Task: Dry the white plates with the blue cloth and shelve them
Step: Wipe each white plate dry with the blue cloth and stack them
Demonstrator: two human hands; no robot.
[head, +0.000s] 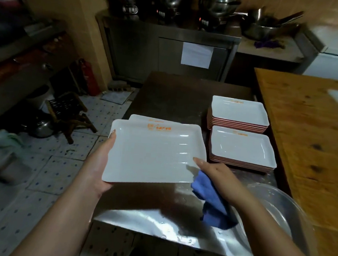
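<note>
I hold a white rectangular plate with orange print above the steel counter. My left hand grips its left edge, thumb on the rim. My right hand is at the plate's right edge and holds the blue cloth, which hangs down below the plate's corner. The rim of another white plate shows just behind the held one. Two stacks of white plates stand to the right on the counter: a far stack and a near stack.
A large metal basin sits at the counter's near right. A wooden worktop runs along the right. A steel cabinet with pots stands behind. On the tiled floor at left are a small wooden stool, a kettle and a fire extinguisher.
</note>
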